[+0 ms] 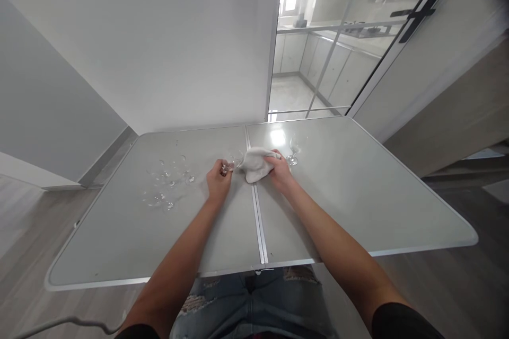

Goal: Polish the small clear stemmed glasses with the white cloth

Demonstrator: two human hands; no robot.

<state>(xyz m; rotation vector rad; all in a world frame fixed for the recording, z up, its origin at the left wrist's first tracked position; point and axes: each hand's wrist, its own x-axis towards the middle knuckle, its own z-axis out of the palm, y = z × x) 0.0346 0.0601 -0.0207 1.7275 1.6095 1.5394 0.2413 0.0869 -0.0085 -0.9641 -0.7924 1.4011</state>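
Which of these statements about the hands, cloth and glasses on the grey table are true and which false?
1. The left hand holds a wine glass. True.
2. The right hand holds a blue sponge. False: it holds a white cloth.
3. Another glass stands upright just beyond the right hand. True.
4. The group of glasses lies right of the table's centre seam. False: it is on the left half.
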